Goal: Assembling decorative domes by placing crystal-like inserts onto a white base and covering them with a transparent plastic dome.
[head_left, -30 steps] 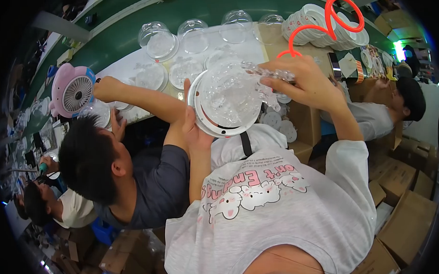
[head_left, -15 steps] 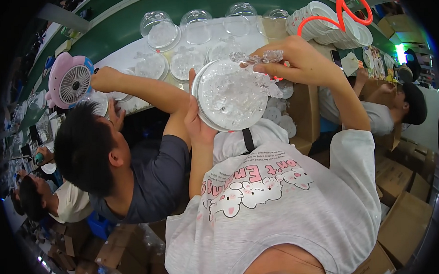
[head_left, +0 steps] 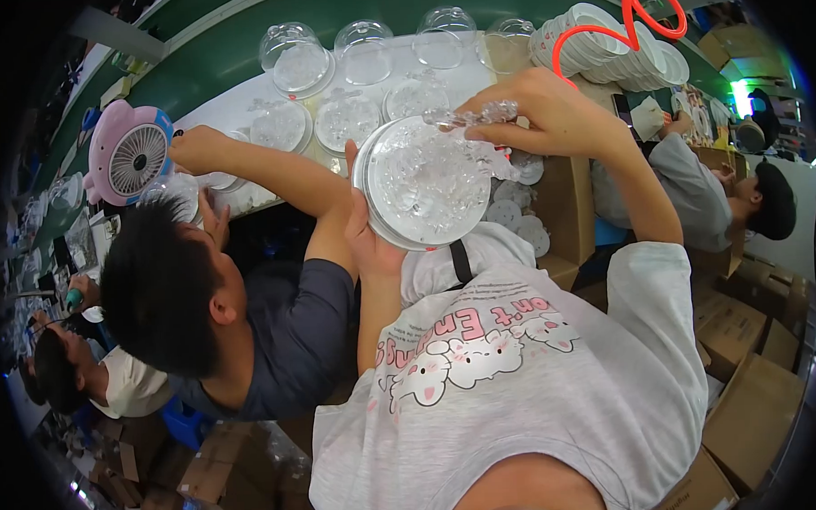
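Clock is centred on the held base, 12 = top of view. Nearest: wearer's grey shirt, 5 to 6. Base, white and round, is up off the surface, face covered in clear bits. Left hand at 8 grips its rim. Right hand at 2 pinches a clear sprig over the rim; can't tell if it's attached. Carton at 3, with white discs beside it at 4.

Surface is pale, browner toward 1. Near row, 10 to 12: loaded plates. Behind, 11 to 1: clear domes, leftmost over a plate. At 2: stacked white rings, red coiled hose above them. At 9: pink fan.

Room: co-worker in dark shirt close by at 7 to 8, one arm out toward the fan; another in grey at 3. Brown boxes at 4, more at 7; blue stool at 7 to 8. Farther, at 8: person in pale top. Green strip runs behind the domes.
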Demonstrator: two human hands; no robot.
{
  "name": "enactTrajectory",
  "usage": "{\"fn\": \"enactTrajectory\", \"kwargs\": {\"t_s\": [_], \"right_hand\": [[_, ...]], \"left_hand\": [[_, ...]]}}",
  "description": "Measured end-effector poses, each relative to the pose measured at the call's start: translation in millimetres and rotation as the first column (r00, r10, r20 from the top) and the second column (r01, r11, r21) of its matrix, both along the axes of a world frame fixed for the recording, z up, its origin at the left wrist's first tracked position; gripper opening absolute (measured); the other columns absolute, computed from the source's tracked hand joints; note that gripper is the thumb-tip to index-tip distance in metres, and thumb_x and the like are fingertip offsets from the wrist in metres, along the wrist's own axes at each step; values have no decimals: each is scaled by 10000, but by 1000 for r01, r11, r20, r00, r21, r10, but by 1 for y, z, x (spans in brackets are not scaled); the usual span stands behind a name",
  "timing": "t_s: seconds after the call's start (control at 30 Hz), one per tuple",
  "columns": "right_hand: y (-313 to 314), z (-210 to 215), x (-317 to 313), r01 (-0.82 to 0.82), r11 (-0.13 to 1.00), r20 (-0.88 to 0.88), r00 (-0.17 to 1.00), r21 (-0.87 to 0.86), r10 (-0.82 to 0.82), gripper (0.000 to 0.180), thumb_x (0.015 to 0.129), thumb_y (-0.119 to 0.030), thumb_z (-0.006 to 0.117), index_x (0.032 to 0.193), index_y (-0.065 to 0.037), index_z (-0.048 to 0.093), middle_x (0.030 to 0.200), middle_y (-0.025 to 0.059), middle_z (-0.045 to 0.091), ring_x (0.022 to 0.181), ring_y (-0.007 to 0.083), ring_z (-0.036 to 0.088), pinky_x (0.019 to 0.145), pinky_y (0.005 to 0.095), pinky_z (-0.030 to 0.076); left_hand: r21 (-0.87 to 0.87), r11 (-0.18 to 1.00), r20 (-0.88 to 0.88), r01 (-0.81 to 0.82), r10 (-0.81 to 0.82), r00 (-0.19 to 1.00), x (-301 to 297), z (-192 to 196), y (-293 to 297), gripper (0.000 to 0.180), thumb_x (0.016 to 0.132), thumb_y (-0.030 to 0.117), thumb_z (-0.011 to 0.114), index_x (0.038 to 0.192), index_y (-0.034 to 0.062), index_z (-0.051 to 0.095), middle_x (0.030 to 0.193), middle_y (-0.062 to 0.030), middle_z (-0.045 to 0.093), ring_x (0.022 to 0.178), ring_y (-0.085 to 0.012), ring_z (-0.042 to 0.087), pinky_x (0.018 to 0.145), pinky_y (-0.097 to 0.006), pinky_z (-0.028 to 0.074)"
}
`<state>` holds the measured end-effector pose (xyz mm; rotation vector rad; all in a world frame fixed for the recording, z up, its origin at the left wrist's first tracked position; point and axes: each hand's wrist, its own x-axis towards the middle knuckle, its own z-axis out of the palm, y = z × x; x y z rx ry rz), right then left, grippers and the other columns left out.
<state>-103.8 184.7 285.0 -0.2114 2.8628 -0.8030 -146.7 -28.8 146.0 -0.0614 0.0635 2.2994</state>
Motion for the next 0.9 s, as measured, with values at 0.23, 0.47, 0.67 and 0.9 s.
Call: {"fn": "enactTrajectory", "kwargs": {"t_s": [0.23,0.47,0.67,0.9], "right_hand": [[4,10,1,-67,997,-19,997,31,68,248,779,-221,590,947,-41,626,800,139,625,680,295,587,594,312,453],[2,-5,4,116,991,172,980,-68,-103,281,818,-251,548,986,-34,607,868,119,624,780,185,609,654,277,452],[23,-58,30,175,781,29,980,-600,-198,444,856,-311,479,1234,-84,426,1134,85,520,1026,159,493,840,268,390],[-24,-109,68,776,88,690,601,-625,-404,456,897,-299,441,1276,-61,356,1117,71,508,994,130,508,838,274,427]], "left_hand": [[-25,996,0,83,-83,997,-3,10,1,484,912,216,323,1367,254,163,1410,-76,184,1287,-298,196,1038,-505,169],[105,994,115,42,-54,992,2,-1,6,474,915,260,324,1368,227,187,1418,-84,168,1301,-311,146,1042,-516,98],[93,996,62,10,-16,998,2,-11,10,482,909,247,341,1367,218,193,1413,-81,189,1302,-300,151,1042,-516,94],[122,990,40,73,-78,996,-3,-25,17,488,915,207,319,1373,222,152,1405,-78,204,1284,-298,207,1031,-513,174]]}}
